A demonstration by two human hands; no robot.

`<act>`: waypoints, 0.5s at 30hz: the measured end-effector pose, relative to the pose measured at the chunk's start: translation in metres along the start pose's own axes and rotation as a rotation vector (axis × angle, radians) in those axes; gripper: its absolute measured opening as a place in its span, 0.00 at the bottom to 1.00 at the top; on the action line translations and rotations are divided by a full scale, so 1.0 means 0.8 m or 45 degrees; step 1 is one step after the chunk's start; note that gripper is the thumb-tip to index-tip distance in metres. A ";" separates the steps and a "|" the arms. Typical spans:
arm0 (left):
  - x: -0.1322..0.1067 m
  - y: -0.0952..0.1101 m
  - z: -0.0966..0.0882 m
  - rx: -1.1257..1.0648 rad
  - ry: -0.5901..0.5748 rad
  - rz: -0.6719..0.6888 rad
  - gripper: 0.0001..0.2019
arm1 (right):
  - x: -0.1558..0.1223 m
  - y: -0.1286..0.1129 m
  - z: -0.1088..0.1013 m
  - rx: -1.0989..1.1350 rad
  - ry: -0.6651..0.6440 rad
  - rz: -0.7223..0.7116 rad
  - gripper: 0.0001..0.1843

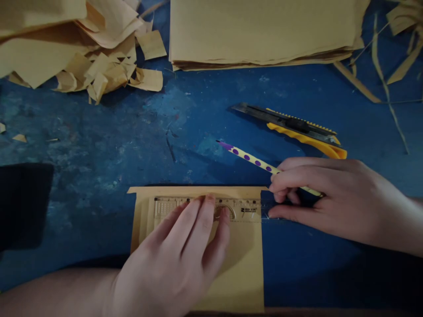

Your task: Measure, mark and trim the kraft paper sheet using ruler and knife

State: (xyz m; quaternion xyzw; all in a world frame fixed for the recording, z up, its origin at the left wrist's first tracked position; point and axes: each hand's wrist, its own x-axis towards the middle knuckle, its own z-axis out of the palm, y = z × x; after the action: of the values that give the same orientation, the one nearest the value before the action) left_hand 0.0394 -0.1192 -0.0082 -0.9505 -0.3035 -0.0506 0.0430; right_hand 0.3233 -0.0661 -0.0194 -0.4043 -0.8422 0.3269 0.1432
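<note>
My left hand (180,255) lies with fingers stretched flat on a clear plastic ruler (243,208), pressing it across the top of a tan paper sheet (243,264) on the blue table (132,141). My right hand (330,198) is curled around a yellow pencil with purple dots (247,158), whose purple end points up and to the left; its fingertips also touch the ruler's right end, which sticks out past the paper's edge.
A yellow and black utility knife (297,127) lies just beyond my right hand. A stack of tan sheets (261,31) sits at the back, paper scraps (92,61) at the back left, thin strips (383,75) at the right. A dark object (23,202) lies at the left edge.
</note>
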 end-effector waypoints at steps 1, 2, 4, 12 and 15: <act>0.000 0.000 0.000 0.000 0.001 0.000 0.17 | 0.000 0.000 -0.001 -0.001 -0.002 0.005 0.10; 0.001 0.000 0.000 0.002 0.002 0.000 0.17 | 0.000 -0.001 -0.001 -0.003 -0.007 0.009 0.09; 0.000 0.000 -0.001 0.005 0.010 -0.004 0.17 | 0.001 -0.002 -0.002 -0.003 -0.011 0.011 0.09; -0.002 0.000 -0.001 0.003 -0.001 -0.006 0.17 | 0.002 0.000 0.000 0.051 -0.009 0.012 0.06; -0.002 0.001 0.001 0.006 0.007 -0.008 0.17 | 0.003 0.000 0.000 0.098 0.013 0.009 0.07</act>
State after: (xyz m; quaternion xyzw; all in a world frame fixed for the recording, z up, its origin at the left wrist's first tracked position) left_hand 0.0388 -0.1206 -0.0089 -0.9493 -0.3064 -0.0525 0.0460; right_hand 0.3219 -0.0644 -0.0198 -0.4033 -0.8268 0.3573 0.1617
